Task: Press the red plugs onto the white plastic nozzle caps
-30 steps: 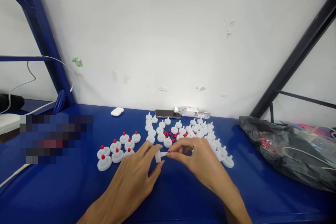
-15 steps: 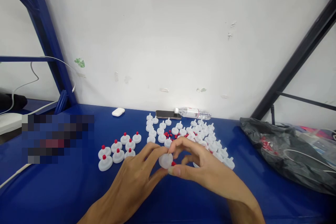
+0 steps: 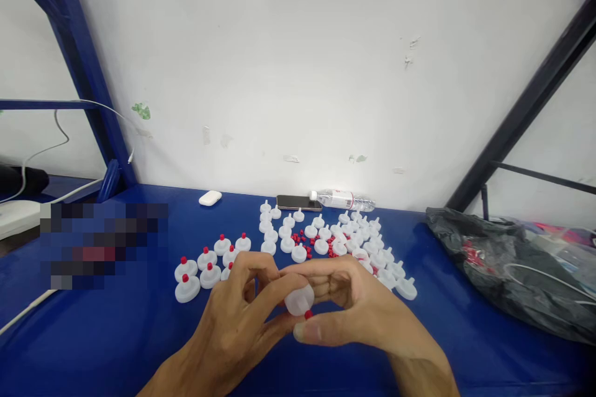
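My left hand (image 3: 254, 304) pinches a white round funnel-shaped lid (image 3: 298, 299) by its rim, tilted above the table. A small red cap (image 3: 309, 314) sits at the tip of the lid's spout. My right hand (image 3: 344, 301) curls around the lid's other side, its thumb against the red cap and its index finger reaching over to my left fingers. To the left stand several white lids with red caps (image 3: 187, 288). Beyond my hands are many white lids with bare spouts (image 3: 298, 253), and loose red caps (image 3: 333, 248) lie scattered among them.
At the wall lie a phone (image 3: 298, 203), a plastic water bottle (image 3: 342, 200) and a white earbud case (image 3: 210, 198). A dark plastic bag (image 3: 503, 298) covers the right side. Blue frame posts (image 3: 79, 56) and a white cable stand left, near a blurred patch.
Both hands have shifted slightly down with the lid, which has turned so its red-capped spout points down and right. My right index finger has stretched out toward my left hand.
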